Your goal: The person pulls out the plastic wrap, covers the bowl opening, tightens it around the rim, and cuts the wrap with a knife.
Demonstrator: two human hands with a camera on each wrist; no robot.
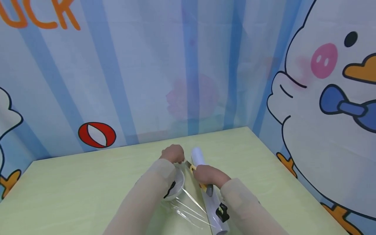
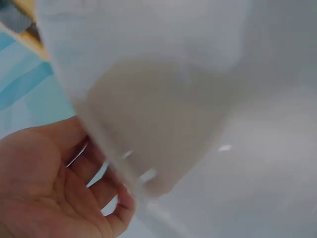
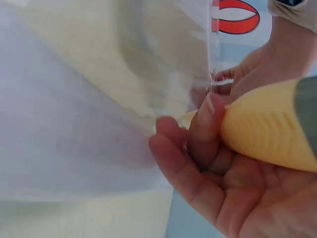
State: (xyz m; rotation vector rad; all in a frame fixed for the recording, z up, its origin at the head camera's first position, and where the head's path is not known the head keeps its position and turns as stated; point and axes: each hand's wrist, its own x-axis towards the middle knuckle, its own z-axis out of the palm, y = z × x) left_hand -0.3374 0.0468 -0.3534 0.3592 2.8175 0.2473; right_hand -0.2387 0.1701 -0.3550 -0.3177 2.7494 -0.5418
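At the far side of a white bowl, my left hand has its fingers curled at the edge of a sheet of clear plastic wrap. The left wrist view shows those fingers pinching the film's edge. My right hand grips a knife by its yellow-and-grey handle, above the white wrap roll. Its short metal blade points toward the left hand. Film stretches from the roll across to the bowl. The left forearm covers part of the bowl.
Everything lies on a pale yellow-green table. Behind it hangs a blue striped curtain with cartoon prints. A small black device is at the right wrist, overlapping the roll.
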